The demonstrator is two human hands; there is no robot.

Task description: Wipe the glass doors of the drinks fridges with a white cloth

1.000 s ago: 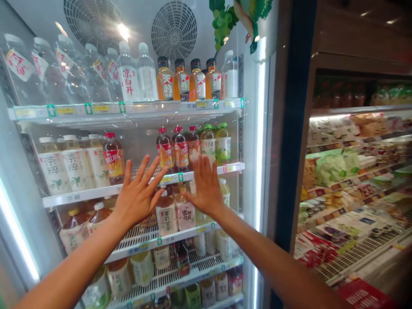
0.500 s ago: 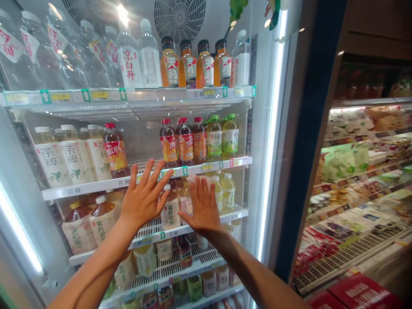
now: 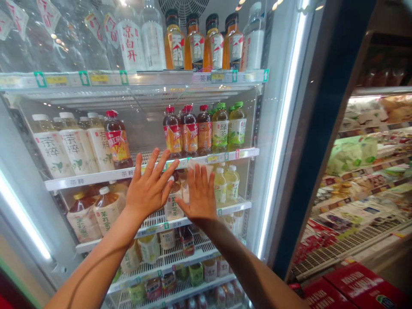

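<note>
Both my hands are raised flat, fingers spread, in front of a lit drinks fridge. My left hand (image 3: pixel 149 189) is open, palm toward the shelves, level with the second shelf edge (image 3: pixel 96 176). My right hand (image 3: pixel 200 195) is open beside it, in front of pale tea bottles (image 3: pixel 174 206) on the third shelf. Neither hand holds anything. Whether they press on a glass door I cannot tell. Red-capped tea bottles (image 3: pixel 182 131) and green-capped bottles (image 3: pixel 230 124) stand just above my fingers.
Water and orange drink bottles (image 3: pixel 199 43) fill the top shelf. Large white-label bottles (image 3: pixel 64 146) stand at the left. A dark fridge frame (image 3: pixel 317 137) divides this unit from an open chiller of packaged food (image 3: pixel 360 180) at the right. Red boxes (image 3: pixel 354 287) lie low right.
The view has tilted down and shifted closer to the fridge. Both hands stayed open and drifted slightly lower against the shelves, the right one nearer the left.
</note>
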